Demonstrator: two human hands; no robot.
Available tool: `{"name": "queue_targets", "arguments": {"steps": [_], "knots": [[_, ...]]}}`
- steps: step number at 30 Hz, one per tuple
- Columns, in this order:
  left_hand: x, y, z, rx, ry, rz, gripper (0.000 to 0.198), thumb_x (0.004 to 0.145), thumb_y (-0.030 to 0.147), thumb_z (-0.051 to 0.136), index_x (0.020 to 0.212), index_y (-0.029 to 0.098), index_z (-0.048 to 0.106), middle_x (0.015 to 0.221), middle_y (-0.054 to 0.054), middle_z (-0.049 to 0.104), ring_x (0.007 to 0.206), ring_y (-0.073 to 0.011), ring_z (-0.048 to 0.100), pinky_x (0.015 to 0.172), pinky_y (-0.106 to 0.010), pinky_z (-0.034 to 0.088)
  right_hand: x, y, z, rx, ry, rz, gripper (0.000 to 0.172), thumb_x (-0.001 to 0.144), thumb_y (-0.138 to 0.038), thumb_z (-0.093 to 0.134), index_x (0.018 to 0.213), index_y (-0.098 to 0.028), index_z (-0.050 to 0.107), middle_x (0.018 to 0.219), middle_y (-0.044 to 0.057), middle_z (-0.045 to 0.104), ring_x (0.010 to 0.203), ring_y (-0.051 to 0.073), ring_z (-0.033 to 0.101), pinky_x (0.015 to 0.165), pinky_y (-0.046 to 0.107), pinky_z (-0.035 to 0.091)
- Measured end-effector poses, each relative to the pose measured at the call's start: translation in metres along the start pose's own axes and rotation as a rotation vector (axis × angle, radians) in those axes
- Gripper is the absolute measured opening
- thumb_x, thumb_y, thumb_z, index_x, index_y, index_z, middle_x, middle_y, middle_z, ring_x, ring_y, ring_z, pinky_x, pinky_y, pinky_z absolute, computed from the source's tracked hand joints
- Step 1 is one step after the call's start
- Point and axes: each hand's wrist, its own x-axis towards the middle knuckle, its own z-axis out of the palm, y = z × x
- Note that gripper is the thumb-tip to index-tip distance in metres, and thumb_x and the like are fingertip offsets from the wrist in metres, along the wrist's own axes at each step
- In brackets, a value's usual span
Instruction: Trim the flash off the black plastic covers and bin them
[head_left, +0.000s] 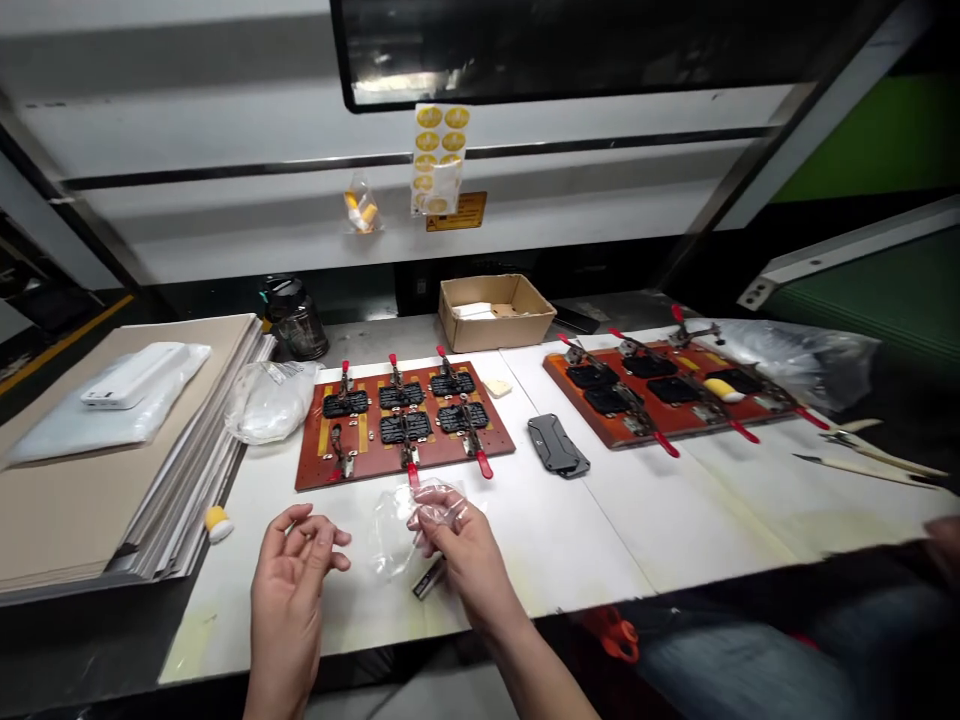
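My right hand pinches a clear plastic bag above the white table, just in front of the left red-brown clamp board. My left hand is raised to the left of the bag, palm turned up, with its fingers loosely curled and apart and nothing in them. Under my right hand's fingers lies a small dark, shiny piece, whose kind I cannot make out. The left board carries several black ribbed plates under toggle clamps with red handles.
A second clamp board stands at the right, with a black flat case between the boards. Pliers-like tools lie far right. Stacked cardboard sheets, a cardboard box and a dark jar surround the work area. Another person's hand shows at right.
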Motion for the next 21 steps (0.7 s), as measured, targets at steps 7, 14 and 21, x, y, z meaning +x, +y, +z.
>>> {"name": "queue_targets", "arguments": {"steps": [7, 14, 21], "knots": [[-0.009, -0.008, 0.042, 0.461, -0.558, 0.051, 0.035, 0.085, 0.034, 0.070, 0.119, 0.031, 0.068, 0.114, -0.008, 0.067, 0.098, -0.0233, 0.066, 0.080, -0.030, 0.056, -0.007, -0.006, -0.047, 0.003, -0.249, 0.151, 0.030, 0.082, -0.033, 0.072, 0.105, -0.018, 0.060, 0.078, 0.000, 0.066, 0.058, 0.008, 0.048, 0.056, 0.020, 0.033], [-0.019, -0.016, 0.052, 0.710, -0.077, 0.245, 0.026, 0.083, 0.044, 0.068, 0.098, 0.023, 0.062, 0.081, -0.001, 0.066, 0.070, -0.0160, 0.063, 0.062, -0.024, 0.051, -0.028, -0.015, -0.045, -0.457, 0.373, -0.407, 0.022, 0.090, -0.033, 0.062, 0.109, -0.022, 0.057, 0.104, 0.004, 0.059, 0.086, 0.015, 0.056, 0.077, 0.027, 0.046], [-0.035, -0.023, 0.049, 0.721, -0.288, 0.234, 0.019, 0.086, 0.041, 0.065, 0.089, 0.023, 0.060, 0.073, 0.002, 0.063, 0.063, -0.0134, 0.060, 0.059, -0.022, 0.050, -0.045, -0.035, -0.039, -0.968, -0.163, -0.290, 0.011, 0.099, -0.025, 0.051, 0.099, -0.023, 0.062, 0.093, 0.000, 0.065, 0.083, 0.015, 0.060, 0.072, 0.025, 0.044]]}}
